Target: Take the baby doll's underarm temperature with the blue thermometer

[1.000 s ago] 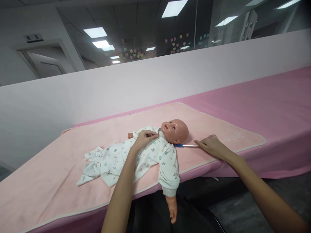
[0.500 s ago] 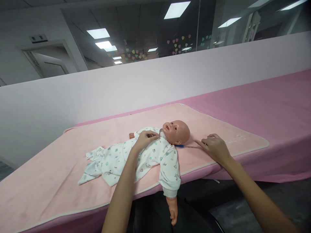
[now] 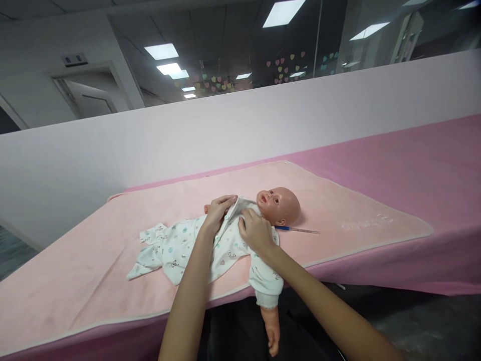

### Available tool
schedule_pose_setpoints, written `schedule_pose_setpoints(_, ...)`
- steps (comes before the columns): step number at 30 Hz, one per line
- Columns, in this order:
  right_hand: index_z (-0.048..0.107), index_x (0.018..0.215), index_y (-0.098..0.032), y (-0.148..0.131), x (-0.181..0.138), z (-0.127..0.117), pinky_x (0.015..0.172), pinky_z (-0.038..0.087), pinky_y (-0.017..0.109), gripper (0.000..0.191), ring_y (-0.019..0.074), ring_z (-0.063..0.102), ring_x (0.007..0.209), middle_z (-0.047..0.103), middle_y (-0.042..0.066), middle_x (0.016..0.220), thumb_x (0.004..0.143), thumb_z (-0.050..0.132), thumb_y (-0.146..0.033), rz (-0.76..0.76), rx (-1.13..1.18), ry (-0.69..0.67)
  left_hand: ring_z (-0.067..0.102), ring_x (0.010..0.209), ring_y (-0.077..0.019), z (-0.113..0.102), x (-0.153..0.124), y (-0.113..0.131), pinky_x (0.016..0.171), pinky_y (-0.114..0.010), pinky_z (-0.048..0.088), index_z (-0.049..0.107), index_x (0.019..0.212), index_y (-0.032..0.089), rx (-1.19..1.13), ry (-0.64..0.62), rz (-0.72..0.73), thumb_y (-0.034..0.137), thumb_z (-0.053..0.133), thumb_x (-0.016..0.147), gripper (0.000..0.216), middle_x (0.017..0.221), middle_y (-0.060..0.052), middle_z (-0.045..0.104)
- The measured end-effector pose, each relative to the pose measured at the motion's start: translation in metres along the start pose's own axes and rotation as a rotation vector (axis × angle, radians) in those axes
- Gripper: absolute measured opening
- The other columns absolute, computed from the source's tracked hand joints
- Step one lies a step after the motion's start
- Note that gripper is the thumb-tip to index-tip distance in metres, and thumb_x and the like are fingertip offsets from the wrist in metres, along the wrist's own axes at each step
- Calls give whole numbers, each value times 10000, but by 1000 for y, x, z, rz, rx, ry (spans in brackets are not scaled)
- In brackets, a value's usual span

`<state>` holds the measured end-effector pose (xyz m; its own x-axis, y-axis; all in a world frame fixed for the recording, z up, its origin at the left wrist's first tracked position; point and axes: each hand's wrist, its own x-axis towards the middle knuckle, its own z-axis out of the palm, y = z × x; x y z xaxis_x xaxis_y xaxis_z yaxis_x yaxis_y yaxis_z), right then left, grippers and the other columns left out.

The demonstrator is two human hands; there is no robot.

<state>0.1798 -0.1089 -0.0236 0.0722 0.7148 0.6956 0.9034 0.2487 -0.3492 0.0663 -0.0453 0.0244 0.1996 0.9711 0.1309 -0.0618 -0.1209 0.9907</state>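
Note:
A bald baby doll (image 3: 281, 204) lies on its back, head to the right, in a white printed baby outfit (image 3: 184, 240). My left hand (image 3: 219, 210) pinches the front edge of the outfit's top and lifts it off the chest; small snap buttons show along that edge. My right hand (image 3: 257, 231) rests at the doll's upper chest and shoulder, its fingers curled at the cloth of the opening; the fingertips are partly hidden. A thin clear stick with a blue end, like a glass thermometer (image 3: 300, 230), lies beside the doll's head, its blue end by the shoulder.
Beneath the doll spreads a peach blanket (image 3: 93, 260) over a pink table cover (image 3: 413, 175). The doll's near arm (image 3: 269, 321) hangs over the table's front edge. A low white wall (image 3: 188, 135) with glass above stands behind.
My right hand has left the thermometer's far end and moved left onto the doll's chest. My left hand has raised the outfit's front edge, opening the top. The thermometer stays lying there.

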Motion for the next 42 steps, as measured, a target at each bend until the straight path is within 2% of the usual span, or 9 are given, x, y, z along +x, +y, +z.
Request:
schedule_pose_setpoints(5,579,988,-189,7,-5,0,583,407,262,276,185,587,746,630,62,903,793,387,-156,17,223,81,468,518,-71,-2,2,-3,499,-202,364,681,879,134,-37,27,11,372,731,576,389,620,-2,598)
schedule_pose_setpoints(8,575,979,-198,9,-6,-4,660,448,274,298,182,589,793,624,57,893,775,371,-124,12,401,186,444,484,-68,-2,0,-4,481,-204,350,685,915,139,80,-45,34,372,696,623,374,559,11,572)
schedule_pose_setpoints(12,579,944,-207,10,-6,-3,664,464,281,273,178,598,790,620,57,887,803,355,-137,42,487,260,583,731,-149,2,-4,-2,667,-244,439,703,897,152,191,-231,94,325,690,640,310,742,-39,670)
schedule_pose_setpoints(14,570,975,-203,10,-5,-2,684,465,293,272,195,595,853,618,68,956,801,370,-141,82,466,254,592,871,-188,3,-6,-1,774,-271,441,705,897,154,224,-304,119,313,690,644,299,849,-58,685)
schedule_pose_setpoints(16,556,1015,-193,11,-5,0,697,462,304,291,213,586,903,615,76,1006,787,386,-137,104,428,214,593,903,-200,4,-6,-1,804,-287,441,697,925,150,246,-336,132,323,687,654,322,895,-69,685)
schedule_pose_setpoints(26,612,842,-201,13,-7,-1,662,446,285,244,171,577,729,628,53,888,797,377,-152,111,590,268,605,817,-195,6,-4,-2,748,-285,463,700,824,123,352,-295,143,303,694,631,264,826,-77,681)
schedule_pose_setpoints(29,618,868,-202,13,-4,1,669,440,289,227,171,569,714,621,56,929,782,410,-167,131,581,244,606,792,-185,5,-4,-2,732,-274,464,701,813,125,322,-329,134,298,687,634,249,807,-71,680)
schedule_pose_setpoints(37,605,856,-199,16,-3,5,624,419,279,209,172,554,641,630,34,780,765,416,-194,180,572,201,598,703,-155,3,-3,-4,648,-243,453,686,826,117,289,-345,72,287,675,636,256,739,-62,665)
schedule_pose_setpoints(42,609,896,-189,18,-4,7,636,423,294,218,177,554,623,646,43,779,772,431,-208,197,564,198,598,681,-146,4,-4,-4,645,-241,446,686,837,124,266,-329,65,298,702,624,276,715,-52,665)
